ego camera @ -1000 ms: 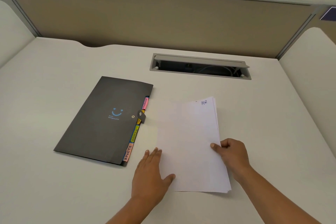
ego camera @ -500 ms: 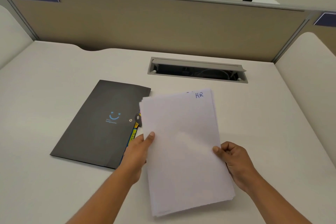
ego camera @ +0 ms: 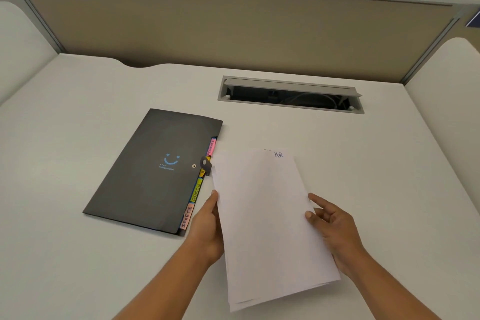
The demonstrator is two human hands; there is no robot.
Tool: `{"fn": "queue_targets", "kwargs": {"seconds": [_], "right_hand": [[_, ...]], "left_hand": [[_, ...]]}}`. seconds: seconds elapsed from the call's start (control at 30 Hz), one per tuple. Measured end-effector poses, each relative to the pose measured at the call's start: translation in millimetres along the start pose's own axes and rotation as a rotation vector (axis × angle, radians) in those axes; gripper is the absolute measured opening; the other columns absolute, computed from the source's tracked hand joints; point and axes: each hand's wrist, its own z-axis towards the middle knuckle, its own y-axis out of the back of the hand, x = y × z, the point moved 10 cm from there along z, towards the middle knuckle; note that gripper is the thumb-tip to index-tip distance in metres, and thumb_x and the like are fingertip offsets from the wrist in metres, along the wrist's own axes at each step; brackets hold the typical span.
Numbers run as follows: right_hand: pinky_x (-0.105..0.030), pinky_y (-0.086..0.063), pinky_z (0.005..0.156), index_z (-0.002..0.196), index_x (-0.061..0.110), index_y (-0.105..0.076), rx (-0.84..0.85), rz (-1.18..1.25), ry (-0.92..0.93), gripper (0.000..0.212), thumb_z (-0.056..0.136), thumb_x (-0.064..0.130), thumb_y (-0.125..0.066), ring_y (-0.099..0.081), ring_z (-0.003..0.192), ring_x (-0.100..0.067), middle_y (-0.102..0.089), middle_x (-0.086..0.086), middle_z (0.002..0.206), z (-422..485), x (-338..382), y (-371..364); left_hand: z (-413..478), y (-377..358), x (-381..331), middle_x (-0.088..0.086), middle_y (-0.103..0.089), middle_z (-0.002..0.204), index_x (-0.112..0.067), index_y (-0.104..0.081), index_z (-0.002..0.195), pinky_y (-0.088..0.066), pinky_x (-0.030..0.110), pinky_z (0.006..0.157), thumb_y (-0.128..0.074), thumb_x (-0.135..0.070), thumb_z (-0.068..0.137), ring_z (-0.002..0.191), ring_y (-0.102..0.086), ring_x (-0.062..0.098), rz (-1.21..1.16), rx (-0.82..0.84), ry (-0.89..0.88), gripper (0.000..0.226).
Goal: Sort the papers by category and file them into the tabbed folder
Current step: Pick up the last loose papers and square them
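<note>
A stack of white papers [ego camera: 267,221] is lifted off the desk, its top sheet marked "HR" at the upper right corner. My left hand [ego camera: 206,228] grips the stack's left edge from underneath. At the right edge is my right hand [ego camera: 333,231], fingers apart, touching the edge loosely. To the left of the stack, a closed black tabbed folder [ego camera: 153,171] with a blue smiley lies flat on the desk. Coloured tabs reading "SPORTS" and others stick out along its right side, and its snap strap is fastened.
A white desk [ego camera: 78,117] is bounded by a beige partition [ego camera: 233,31] at the back and white side panels. A grey cable hatch [ego camera: 291,95] is open behind the papers. Black chairs stand beyond the partition.
The stack lay on the desk under both hands; my left hand took its left edge and raised it. My right hand has now loosened its grip on the right edge.
</note>
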Motion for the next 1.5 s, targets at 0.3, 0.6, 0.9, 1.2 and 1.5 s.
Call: {"fn": "queue_targets", "kwargs": {"seconds": [0.3, 0.6, 0.9, 1.2, 1.5], "right_hand": [[-0.049, -0.054, 0.094, 0.122, 0.032, -0.067, 0.000, -0.027, -0.018, 0.048, 0.084, 0.005, -0.074, -0.070, 0.102, -0.029, -0.073, -0.006, 0.109, 0.7, -4.0, -3.2], [-0.034, -0.057, 0.079, 0.119, 0.024, -0.065, -0.034, -0.221, 0.060, 0.043, 0.081, 0.010, -0.079, -0.071, 0.090, -0.015, -0.072, 0.005, 0.107, -3.7, 3.5, -5.8], [-0.040, -0.059, 0.076, 0.093, 0.021, -0.070, -0.062, -0.308, 0.024, 0.018, 0.082, 0.007, -0.075, -0.071, 0.083, -0.019, -0.075, 0.001, 0.092, -1.2, -1.5, -6.9], [-0.037, -0.059, 0.070, 0.099, 0.024, -0.068, -0.124, -0.316, 0.040, 0.025, 0.081, 0.009, -0.077, -0.073, 0.074, -0.016, -0.075, 0.005, 0.086, -4.2, -0.8, 1.9], [-0.027, -0.056, 0.077, 0.113, 0.037, -0.068, -0.166, -0.303, 0.136, 0.041, 0.084, 0.009, -0.075, -0.070, 0.081, 0.001, -0.072, 0.019, 0.094, -12.3, 6.8, 1.2]], "left_hand": [[0.3, -8.2, 2.9, 0.011, -0.072, 0.113, -0.015, -0.069, 0.119, -0.052, 0.047, 0.093, -0.048, -0.041, 0.099, 0.102, -0.068, 0.032, 0.078, 0.026, -0.056, 0.039], [-14.2, 2.9, -42.5, -0.018, -0.064, 0.121, -0.042, -0.049, 0.132, -0.054, 0.032, 0.088, -0.078, -0.038, 0.079, 0.106, -0.063, 0.005, 0.717, -0.260, -0.571, 0.061], [-26.9, -7.5, -53.6, -0.009, -0.039, 0.120, 0.004, -0.048, 0.109, -0.048, 0.040, 0.076, -0.050, -0.047, 0.096, 0.082, -0.059, 0.016, 0.864, -0.304, -0.724, 0.052], [-11.6, 4.4, -22.5, -0.011, -0.074, 0.072, -0.020, -0.072, 0.092, -0.054, 0.029, 0.070, -0.043, -0.044, 0.102, 0.066, -0.070, 0.006, 0.568, -0.184, -0.271, 0.038], [-10.7, 2.0, 5.9, 0.009, -0.074, 0.110, -0.017, -0.068, 0.115, -0.050, 0.047, 0.098, -0.038, -0.044, 0.103, 0.104, -0.070, 0.029, 0.158, -0.099, -0.071, 0.042]]}}
